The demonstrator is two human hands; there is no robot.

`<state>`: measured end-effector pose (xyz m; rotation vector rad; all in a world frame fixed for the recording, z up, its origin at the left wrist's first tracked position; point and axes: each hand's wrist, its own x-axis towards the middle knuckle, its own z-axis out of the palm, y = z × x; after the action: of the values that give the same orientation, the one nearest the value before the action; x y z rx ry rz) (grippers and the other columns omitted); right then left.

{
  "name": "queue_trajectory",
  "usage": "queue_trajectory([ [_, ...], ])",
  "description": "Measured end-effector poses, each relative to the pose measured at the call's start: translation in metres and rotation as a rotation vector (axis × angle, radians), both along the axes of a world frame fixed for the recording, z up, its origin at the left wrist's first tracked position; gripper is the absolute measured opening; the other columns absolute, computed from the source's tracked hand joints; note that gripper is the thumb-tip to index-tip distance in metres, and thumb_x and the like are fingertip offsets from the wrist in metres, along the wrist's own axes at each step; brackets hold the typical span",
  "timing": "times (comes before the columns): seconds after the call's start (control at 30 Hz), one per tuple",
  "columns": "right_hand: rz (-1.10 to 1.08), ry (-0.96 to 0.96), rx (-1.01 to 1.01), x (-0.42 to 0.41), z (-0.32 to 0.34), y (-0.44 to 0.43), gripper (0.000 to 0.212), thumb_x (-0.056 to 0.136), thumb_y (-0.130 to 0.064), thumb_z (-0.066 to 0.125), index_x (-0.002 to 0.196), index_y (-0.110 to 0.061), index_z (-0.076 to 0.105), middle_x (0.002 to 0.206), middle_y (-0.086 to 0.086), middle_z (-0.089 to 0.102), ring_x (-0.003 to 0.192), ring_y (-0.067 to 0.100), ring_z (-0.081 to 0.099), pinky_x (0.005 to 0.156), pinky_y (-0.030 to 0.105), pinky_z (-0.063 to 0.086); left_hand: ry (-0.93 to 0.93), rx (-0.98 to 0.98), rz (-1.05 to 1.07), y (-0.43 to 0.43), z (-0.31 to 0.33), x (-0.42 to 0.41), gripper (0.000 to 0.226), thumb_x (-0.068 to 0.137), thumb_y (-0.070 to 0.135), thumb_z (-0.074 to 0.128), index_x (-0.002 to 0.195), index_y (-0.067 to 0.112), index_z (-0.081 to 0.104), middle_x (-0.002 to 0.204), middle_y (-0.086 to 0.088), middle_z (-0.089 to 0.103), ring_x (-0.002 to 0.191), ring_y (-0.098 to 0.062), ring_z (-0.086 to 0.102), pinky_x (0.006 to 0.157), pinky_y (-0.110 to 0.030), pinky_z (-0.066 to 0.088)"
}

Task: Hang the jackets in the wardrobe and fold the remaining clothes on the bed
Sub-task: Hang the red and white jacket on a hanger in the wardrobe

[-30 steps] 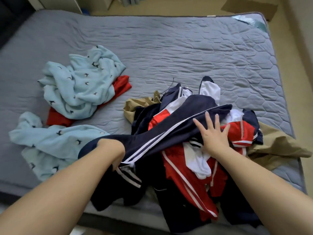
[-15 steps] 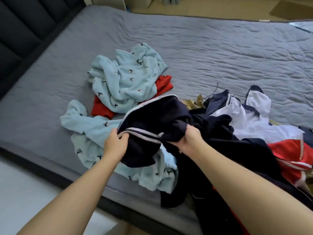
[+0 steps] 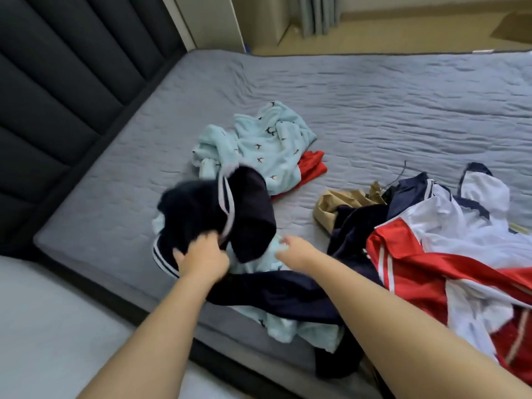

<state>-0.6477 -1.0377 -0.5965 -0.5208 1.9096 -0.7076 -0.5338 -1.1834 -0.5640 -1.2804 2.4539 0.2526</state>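
My left hand (image 3: 203,259) grips a bunched navy garment with white stripes (image 3: 218,214), lifted over the near left part of the grey bed (image 3: 374,105). My right hand (image 3: 293,250) hovers just right of it, blurred, fingers loose and holding nothing. Under both hands lies a light blue patterned garment (image 3: 288,326). A second light blue patterned piece (image 3: 267,145) sits farther back on a red garment (image 3: 312,169). At the right is a pile with a red, white and navy jacket (image 3: 437,249) and a tan garment (image 3: 339,203).
A dark padded headboard (image 3: 57,96) runs along the left. The pale floor (image 3: 57,326) lies below the bed's near edge. Beyond the bed stand a white wardrobe or door panel (image 3: 207,21) and grey curtains (image 3: 316,12).
The view has swung left. The navy garment has moved left, away from the pile. My right hand has let go of it; my left hand still holds it.
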Motion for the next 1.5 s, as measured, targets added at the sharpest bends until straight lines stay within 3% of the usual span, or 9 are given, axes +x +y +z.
queue_trajectory([
  [0.2, 0.288, 0.174, 0.395, 0.007, -0.094, 0.136, 0.034, 0.091, -0.022, 0.045, 0.119, -0.007, 0.058, 0.127, 0.013, 0.058, 0.117, 0.026, 0.054, 0.092, 0.028, 0.041, -0.389, 0.314, -0.088, 0.081, -0.086, 0.018, 0.029, 0.087, 0.023, 0.045, 0.112, 0.017, 0.058, 0.119, -0.004, 0.060, 0.106, -0.024, 0.057, 0.079, -0.030, 0.044],
  [0.5, -0.016, 0.386, 0.320, -0.006, -0.123, 0.225, 0.032, 0.085, -0.017, 0.045, 0.116, -0.021, 0.056, 0.119, 0.001, 0.056, 0.111, 0.023, 0.054, 0.086, 0.030, 0.043, -0.255, 0.107, -0.810, 0.198, -0.167, -0.050, 0.094, 0.089, 0.034, 0.058, 0.149, 0.031, -0.013, 0.152, -0.019, 0.021, 0.141, -0.037, 0.018, 0.113, -0.055, 0.011],
  [0.67, -0.068, 0.425, 0.216, -0.001, -0.137, 0.238, 0.032, 0.086, -0.015, 0.045, 0.115, -0.022, 0.056, 0.113, -0.005, 0.057, 0.103, 0.018, 0.055, 0.082, 0.029, 0.043, -0.420, -0.103, -1.123, 0.168, -0.188, -0.049, 0.049, 0.095, 0.009, 0.037, 0.142, 0.018, 0.032, 0.109, -0.007, 0.062, 0.100, -0.028, 0.060, 0.112, -0.060, 0.007],
  [0.77, -0.042, 0.420, 0.199, -0.003, -0.141, 0.238, 0.031, 0.086, -0.015, 0.044, 0.113, -0.022, 0.056, 0.113, -0.006, 0.058, 0.103, 0.016, 0.055, 0.083, 0.030, 0.044, -0.930, -0.406, -1.106, 0.121, -0.174, -0.029, 0.026, 0.087, 0.000, 0.036, 0.088, 0.007, 0.061, 0.085, 0.001, 0.069, 0.087, -0.026, 0.068, 0.102, -0.074, 0.000],
  [0.93, -0.019, 0.392, 0.158, -0.004, -0.142, 0.242, 0.030, 0.086, -0.014, 0.045, 0.112, -0.022, 0.058, 0.109, -0.007, 0.057, 0.103, 0.015, 0.055, 0.083, 0.029, 0.045, -1.323, -0.385, -0.780, 0.125, -0.169, -0.007, 0.024, 0.093, 0.007, 0.036, 0.082, -0.001, 0.056, 0.111, -0.004, 0.070, 0.104, -0.030, 0.065, 0.104, -0.068, 0.016],
  [1.13, -0.016, 0.744, -0.128, -0.036, -0.116, 0.276, 0.035, 0.069, 0.004, 0.059, 0.099, -0.011, 0.067, 0.107, 0.004, 0.062, 0.100, 0.028, 0.058, 0.082, 0.042, 0.047, -0.532, -0.029, -0.899, 0.217, -0.165, -0.064, 0.027, 0.089, 0.013, 0.049, 0.115, 0.015, 0.056, 0.113, -0.002, 0.063, 0.105, -0.026, 0.059, 0.094, -0.043, 0.037],
  [1.23, -0.148, 0.955, 0.133, -0.075, -0.108, 0.309, 0.053, 0.070, -0.004, 0.066, 0.121, -0.016, 0.058, 0.133, 0.008, 0.050, 0.124, 0.029, 0.046, 0.094, 0.044, 0.037, -0.100, 0.099, -0.838, 0.253, -0.148, -0.106, 0.024, 0.089, 0.016, 0.047, 0.113, 0.014, 0.052, 0.114, -0.005, 0.060, 0.106, -0.027, 0.058, 0.080, -0.034, 0.038],
  [1.37, 0.007, 0.782, 0.667, -0.116, -0.110, 0.354, 0.084, 0.083, -0.015, 0.057, 0.150, -0.025, 0.007, 0.149, 0.007, 0.028, 0.138, 0.029, 0.026, 0.111, 0.055, 0.019, 0.150, 0.208, -0.718, 0.279, -0.136, -0.156, 0.043, 0.087, 0.021, 0.052, 0.129, 0.016, 0.046, 0.127, -0.006, 0.049, 0.117, -0.027, 0.047, 0.088, -0.038, 0.043],
  [1.5, 0.014, 0.524, 0.696, -0.128, -0.116, 0.381, 0.047, 0.085, -0.012, 0.046, 0.131, -0.018, 0.039, 0.121, 0.006, 0.058, 0.113, 0.030, 0.053, 0.097, 0.046, 0.035, 0.228, 0.281, -0.729, 0.303, -0.143, -0.184, 0.082, 0.083, 0.025, 0.063, 0.150, 0.024, 0.016, 0.154, -0.003, 0.020, 0.144, -0.024, 0.015, 0.109, -0.041, 0.029],
])
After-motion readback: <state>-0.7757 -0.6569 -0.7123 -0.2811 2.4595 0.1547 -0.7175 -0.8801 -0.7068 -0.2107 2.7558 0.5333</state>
